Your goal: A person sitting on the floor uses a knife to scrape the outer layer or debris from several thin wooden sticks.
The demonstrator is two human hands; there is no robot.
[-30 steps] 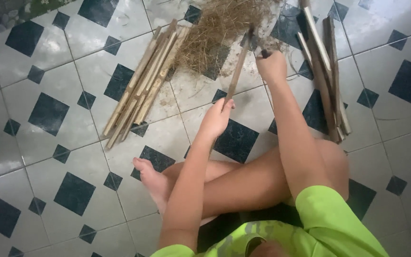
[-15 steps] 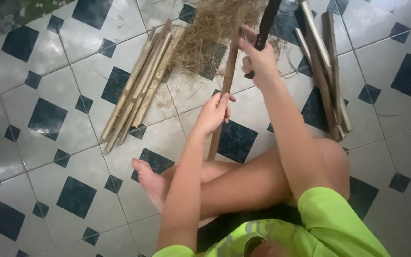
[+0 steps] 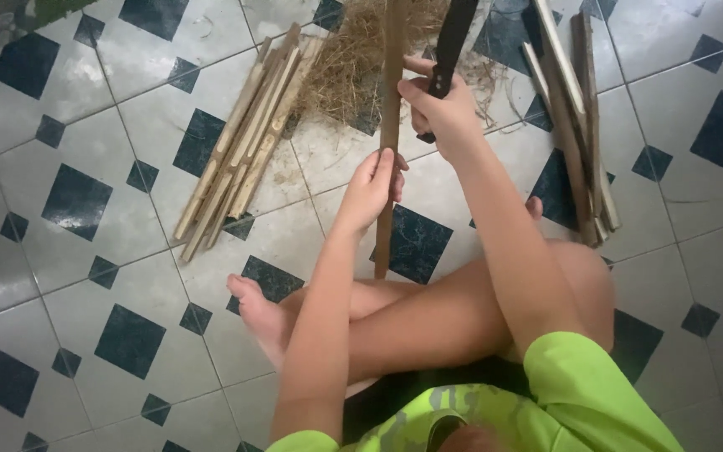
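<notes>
The left hand [image 3: 371, 186] has a tight grip on an upright stick [image 3: 390, 100], and the right hand [image 3: 439, 107] grips a dark knife [image 3: 455, 38] just beside it, above the tiled floor [image 3: 85, 276].

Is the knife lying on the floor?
No, the right hand holds the knife up beside the stick.

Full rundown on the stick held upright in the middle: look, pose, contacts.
The stick is a long, thin, flat brown strip, like split bamboo. It stands nearly upright, lower end on a dark floor tile before the crossed legs, top leaving the frame. The left hand grips its middle; the right hand, holding a dark knife, sits against its upper part.
</notes>
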